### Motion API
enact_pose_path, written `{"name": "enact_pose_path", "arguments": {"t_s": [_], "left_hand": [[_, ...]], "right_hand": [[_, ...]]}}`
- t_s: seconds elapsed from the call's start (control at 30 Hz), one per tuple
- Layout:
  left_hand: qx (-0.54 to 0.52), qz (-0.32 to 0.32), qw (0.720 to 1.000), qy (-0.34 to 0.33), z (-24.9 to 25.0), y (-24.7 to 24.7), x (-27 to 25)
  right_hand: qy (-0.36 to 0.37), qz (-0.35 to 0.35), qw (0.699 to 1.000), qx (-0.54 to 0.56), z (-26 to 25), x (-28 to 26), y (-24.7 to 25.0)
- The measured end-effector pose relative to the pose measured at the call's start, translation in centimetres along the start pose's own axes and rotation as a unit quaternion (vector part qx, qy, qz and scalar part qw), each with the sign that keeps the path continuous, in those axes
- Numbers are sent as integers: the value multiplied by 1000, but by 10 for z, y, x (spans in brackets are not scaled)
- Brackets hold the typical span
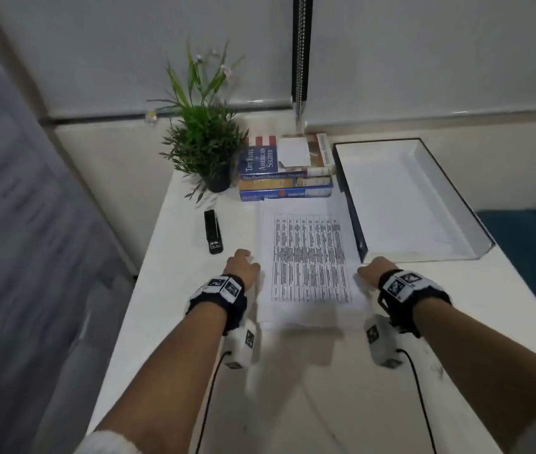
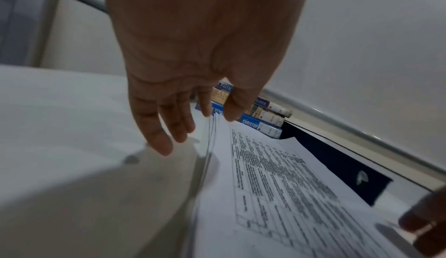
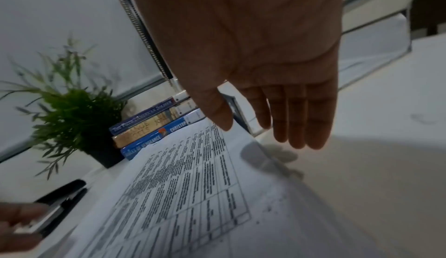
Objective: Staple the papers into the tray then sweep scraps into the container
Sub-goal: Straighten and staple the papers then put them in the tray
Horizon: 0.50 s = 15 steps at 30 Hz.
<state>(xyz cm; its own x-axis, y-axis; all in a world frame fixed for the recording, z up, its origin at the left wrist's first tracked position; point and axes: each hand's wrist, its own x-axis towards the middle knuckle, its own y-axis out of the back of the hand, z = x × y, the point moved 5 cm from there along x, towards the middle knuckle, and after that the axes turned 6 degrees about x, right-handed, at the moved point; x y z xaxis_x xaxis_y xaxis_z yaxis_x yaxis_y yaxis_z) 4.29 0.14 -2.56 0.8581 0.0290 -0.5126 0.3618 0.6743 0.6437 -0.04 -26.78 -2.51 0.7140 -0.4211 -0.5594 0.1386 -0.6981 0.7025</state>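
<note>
A stack of printed papers (image 1: 309, 257) sits in the middle of the white table, its sheets fanned slightly at the left edge (image 2: 277, 185). My left hand (image 1: 243, 265) is at the stack's left edge, fingers straight, with the thumb over the sheets and the fingers (image 2: 169, 128) beside them. My right hand (image 1: 371, 270) flanks the right edge the same way, fingers (image 3: 299, 128) straight and thumb above the paper (image 3: 193, 176). A black stapler (image 1: 213, 232) lies left of the papers. The tray (image 1: 355, 217), dark-walled with a white floor, stands to the right.
Three stacked books (image 1: 286, 183) with a white notepad on top lie just behind the papers. A potted plant (image 1: 204, 142) stands to their left. The table's left edge runs close beside the stapler. A wall closes off the back.
</note>
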Motion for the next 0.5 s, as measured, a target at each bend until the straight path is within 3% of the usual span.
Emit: {"name": "enact_pose_path", "arguments": {"t_s": [0.2, 0.4, 0.5], "left_hand": [[-50, -40, 996, 59, 3, -23, 22], [-9, -19, 999, 43, 10, -26, 12], [-48, 10, 999, 7, 7, -21, -3]], "right_hand": [[-37, -39, 996, 73, 6, 18, -23], [42, -22, 999, 24, -2, 17, -24], [83, 1, 994, 70, -5, 5, -20]]}}
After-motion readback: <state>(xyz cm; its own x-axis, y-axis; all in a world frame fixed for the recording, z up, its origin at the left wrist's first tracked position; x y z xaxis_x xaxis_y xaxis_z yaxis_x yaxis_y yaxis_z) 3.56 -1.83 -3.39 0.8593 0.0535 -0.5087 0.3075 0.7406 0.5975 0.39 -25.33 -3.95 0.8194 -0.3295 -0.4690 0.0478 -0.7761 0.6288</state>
